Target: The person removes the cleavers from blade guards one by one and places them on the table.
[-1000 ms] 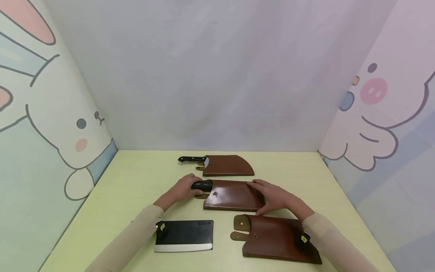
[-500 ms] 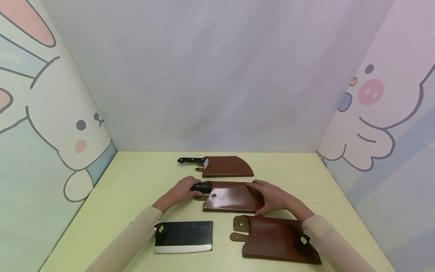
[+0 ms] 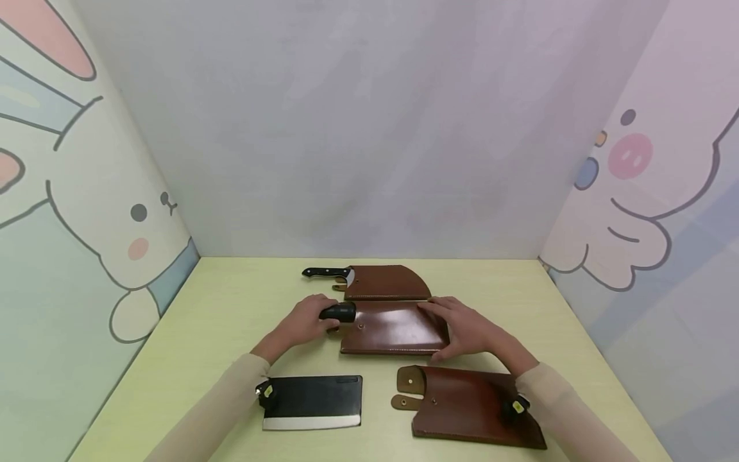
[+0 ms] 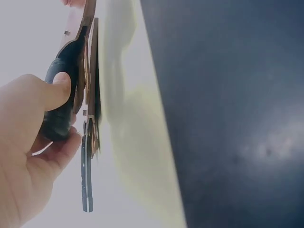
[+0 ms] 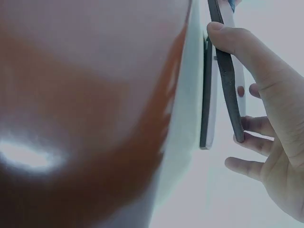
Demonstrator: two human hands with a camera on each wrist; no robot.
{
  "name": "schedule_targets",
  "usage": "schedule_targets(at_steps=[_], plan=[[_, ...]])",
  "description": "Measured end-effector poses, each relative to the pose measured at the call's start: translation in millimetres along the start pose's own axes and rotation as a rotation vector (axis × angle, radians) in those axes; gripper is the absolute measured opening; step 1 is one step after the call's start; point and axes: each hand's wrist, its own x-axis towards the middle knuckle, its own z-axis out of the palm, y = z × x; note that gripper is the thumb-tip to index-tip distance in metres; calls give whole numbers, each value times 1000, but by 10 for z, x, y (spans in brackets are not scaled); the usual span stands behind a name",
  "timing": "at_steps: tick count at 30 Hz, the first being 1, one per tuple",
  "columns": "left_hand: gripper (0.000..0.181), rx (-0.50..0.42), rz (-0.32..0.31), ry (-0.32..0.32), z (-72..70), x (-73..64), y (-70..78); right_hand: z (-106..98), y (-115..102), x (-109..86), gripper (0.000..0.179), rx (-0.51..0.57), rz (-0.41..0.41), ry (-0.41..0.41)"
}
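My left hand (image 3: 306, 321) grips the black handle (image 3: 340, 312) of a cleaver whose blade is hidden in a glossy brown leather sheath (image 3: 392, 327). In the left wrist view the thumb presses along that thick handle and the fingers curl beneath it. At the sheath's right end, my right hand (image 3: 467, 326) holds it between thumb and fingers; the right wrist view shows the sheath edge-on (image 5: 229, 80), raised off the table. Just behind lies another knife, its riveted black handle (image 3: 326, 273) showing and its blade mostly inside a curved brown sheath (image 3: 387, 282).
At the front left a black cleaver blade (image 3: 312, 398) with a silver edge lies bare, its handle hidden under my left forearm. A larger brown sheath (image 3: 473, 407) with strap tabs lies at the front right, under my right forearm. Walls enclose the pale yellow table (image 3: 231, 289).
The sheathed cleaver has risen off the table and shifted slightly back and left, with both hands on it. Its sheath now reaches the far sheath's lower edge in the head view.
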Motion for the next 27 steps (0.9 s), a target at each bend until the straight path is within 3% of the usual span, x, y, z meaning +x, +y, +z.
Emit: schedule_targets(at_steps=[10, 17, 27], plan=[[41, 12, 66, 56, -125, -66, 23, -43, -91, -40, 116, -34, -20, 53], [38, 10, 101, 78, -216, -106, 71, -87, -130, -81, 110, 14, -19, 60], [35, 0, 73, 86, -238, -141, 82, -128, -172, -121, 108, 52, -30, 65]])
